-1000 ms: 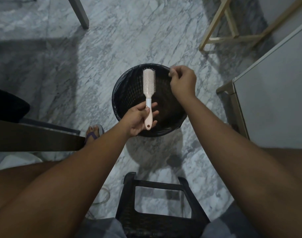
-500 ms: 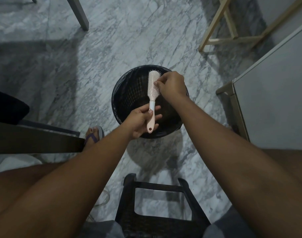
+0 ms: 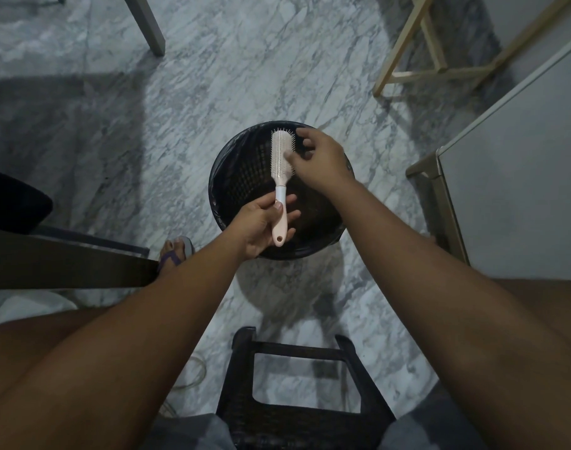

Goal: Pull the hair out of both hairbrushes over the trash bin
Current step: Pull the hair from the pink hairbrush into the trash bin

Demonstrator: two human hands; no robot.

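Below, lined trash bin, brownish mass inside, hairbrush over it.

so the right hand swung in from the trash bin far rim onto the hairbrush head; pinched the bristles; now its fingers have loosened, thumb against the head's right edge

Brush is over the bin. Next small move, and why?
Probably the right hand should pinch at the bristles and pull away: its thumb and finger sit apart at the hairbrush head, which the left hand holds by the handle above the trash bin.
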